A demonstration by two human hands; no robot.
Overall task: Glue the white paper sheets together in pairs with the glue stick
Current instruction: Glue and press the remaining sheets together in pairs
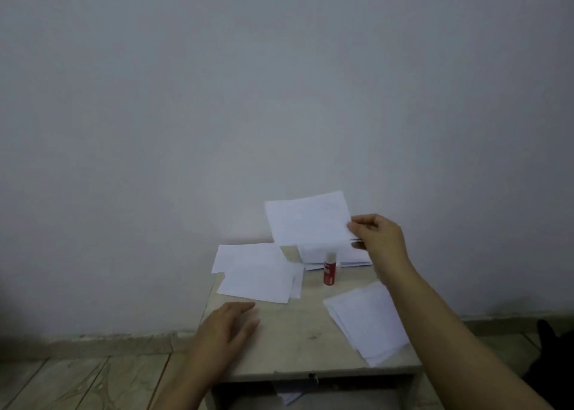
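My right hand (377, 239) pinches the right edge of a white paper sheet (309, 218) and holds it up above the back of the small table (295, 347). Under it lies a stack of white sheets (351, 259). A red glue stick (329, 270) with a white cap stands upright in front of that stack. My left hand (226, 329) rests flat on the table's front left, fingers straight, holding nothing. More white sheets (254, 273) lie overlapped at the back left, and another pile (366, 319) lies at the front right beside my right forearm.
The table stands against a plain grey wall (279, 99). A wooden plank floor (77, 378) shows at the lower left. A scrap of white paper (287, 395) sits in the open space under the tabletop. Something dark (549, 363) is at the right edge.
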